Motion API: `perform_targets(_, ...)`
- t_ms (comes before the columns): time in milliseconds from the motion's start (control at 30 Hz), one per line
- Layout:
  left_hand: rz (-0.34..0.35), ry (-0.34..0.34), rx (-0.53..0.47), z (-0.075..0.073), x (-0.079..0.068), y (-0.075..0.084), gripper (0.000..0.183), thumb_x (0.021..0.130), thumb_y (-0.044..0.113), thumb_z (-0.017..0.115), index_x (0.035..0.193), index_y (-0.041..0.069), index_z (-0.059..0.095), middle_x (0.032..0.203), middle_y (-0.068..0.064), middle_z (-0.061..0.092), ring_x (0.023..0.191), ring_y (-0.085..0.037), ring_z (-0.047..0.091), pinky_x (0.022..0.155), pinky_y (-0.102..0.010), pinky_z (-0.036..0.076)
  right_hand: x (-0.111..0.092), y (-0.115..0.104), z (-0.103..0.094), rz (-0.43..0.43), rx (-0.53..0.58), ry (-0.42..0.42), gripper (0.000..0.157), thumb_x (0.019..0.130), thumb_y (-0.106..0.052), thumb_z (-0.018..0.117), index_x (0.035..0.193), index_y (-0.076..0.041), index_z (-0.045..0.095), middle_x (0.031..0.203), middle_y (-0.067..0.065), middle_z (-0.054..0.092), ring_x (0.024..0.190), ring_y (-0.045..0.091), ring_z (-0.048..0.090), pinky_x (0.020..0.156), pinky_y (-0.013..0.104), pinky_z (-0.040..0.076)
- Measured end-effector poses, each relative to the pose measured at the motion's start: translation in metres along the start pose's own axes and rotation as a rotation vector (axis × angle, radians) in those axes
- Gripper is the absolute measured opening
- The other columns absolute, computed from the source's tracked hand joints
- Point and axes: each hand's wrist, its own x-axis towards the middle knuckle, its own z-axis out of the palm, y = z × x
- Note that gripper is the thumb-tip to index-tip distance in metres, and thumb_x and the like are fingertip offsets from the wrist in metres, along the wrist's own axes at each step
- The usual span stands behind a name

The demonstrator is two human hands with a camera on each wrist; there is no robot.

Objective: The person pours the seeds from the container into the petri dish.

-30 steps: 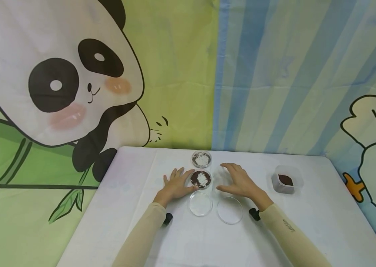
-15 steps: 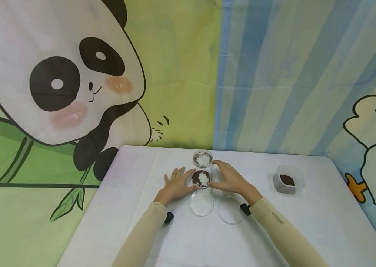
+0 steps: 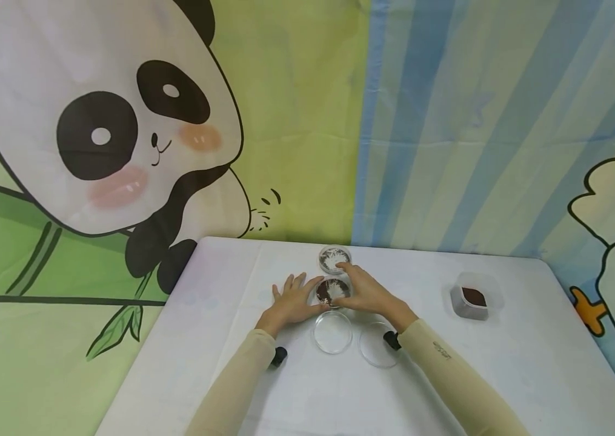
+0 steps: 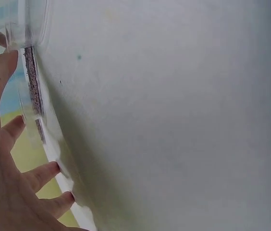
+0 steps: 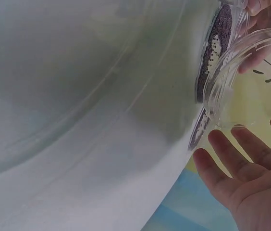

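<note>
A petri dish (image 3: 324, 292) with dark brown grains and white bits on them stands on the white table. My left hand (image 3: 292, 306) holds it from the left, thumb and index finger at opposite sides of its rim, the other fingers spread. My right hand (image 3: 368, 295) holds a clear petri dish lid (image 5: 214, 94) by its edge. This lid is tilted over the right part of the dish in the right wrist view. A second petri dish (image 3: 333, 258) with similar dark and white contents stands just behind, partly overlapped by a right fingertip.
Two clear round plates, a left one (image 3: 332, 332) and a right one (image 3: 378, 345), lie in front of the hands. A clear tub (image 3: 469, 306) of dark brown material stands at the right. A printed curtain (image 3: 307, 121) hangs along the table's back edge.
My right hand has moved left with the clear lid, from beside the front petri dish to above its right part. The left hand keeps its place at the dish.
</note>
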Motion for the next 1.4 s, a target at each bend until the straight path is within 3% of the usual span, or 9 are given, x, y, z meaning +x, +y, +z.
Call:
perform_targets(233,0.001,0.0,0.005,0.002,0.001,-0.001,0.084,0.086,0.074,0.057,0.157,0.035,0.032,0.163,-0.015,0.022,0.148,-0.046,0.011,0.105,-0.079,0.006,0.006,-0.007,0.004,0.003,-0.056,-0.031,0.096,0.081,-0.047,0.081,0.153,-0.003,0.035,0.149,0.019,0.044,0.134,0.038,0.044,0.107,0.054,0.039)
perform_targets(433,0.006,-0.001,-0.021,0.002,0.002,-0.004,0.088,0.086,0.074,0.057,0.158,0.034,0.029,0.163,-0.014,0.021,0.148,-0.046,0.009,0.106,-0.078,0.003,0.01,-0.011,0.006,0.013,-0.123,-0.029,0.099,0.079,-0.054,0.081,0.152,-0.005,0.036,0.145,0.019,0.049,0.127,0.04,0.05,0.101,0.06,0.041)
perform_targets(567,0.014,-0.004,-0.038,0.002,0.002,-0.007,0.092,0.085,0.076,0.056,0.159,0.028,0.029,0.163,-0.013,0.022,0.149,-0.044,0.009,0.107,-0.077,0.002,0.013,-0.011,0.01,0.019,-0.18,-0.027,0.101,0.077,-0.056,0.082,0.152,-0.008,0.037,0.141,0.019,0.052,0.124,0.041,0.053,0.099,0.061,0.043)
perform_targets(800,0.026,-0.013,-0.05,0.0,0.001,-0.008,0.087,0.088,0.055,0.07,0.156,0.015,0.035,0.163,-0.015,0.023,0.149,-0.043,0.01,0.107,-0.077,0.002,0.016,-0.012,0.017,0.027,-0.262,-0.027,0.097,0.077,-0.052,0.082,0.152,-0.008,0.038,0.137,0.022,0.054,0.12,0.042,0.054,0.095,0.061,0.045)
perform_targets(1033,0.016,-0.022,-0.04,-0.001,0.0,-0.007,0.085,0.088,0.052,0.071,0.156,0.015,0.036,0.163,-0.014,0.023,0.149,-0.042,0.01,0.108,-0.076,0.003,0.018,-0.015,0.019,0.013,-0.344,-0.036,0.096,0.078,-0.053,0.082,0.152,-0.01,0.038,0.136,0.021,0.055,0.118,0.04,0.056,0.093,0.058,0.047)
perform_targets(1400,0.013,-0.018,-0.036,0.0,0.001,-0.008,0.082,0.088,0.052,0.072,0.154,0.017,0.039,0.163,-0.014,0.023,0.149,-0.042,0.01,0.108,-0.076,0.003,0.018,-0.018,0.02,-0.022,-0.373,-0.033,0.096,0.077,-0.052,0.084,0.15,-0.008,0.039,0.136,0.021,0.054,0.117,0.04,0.057,0.09,0.057,0.049)
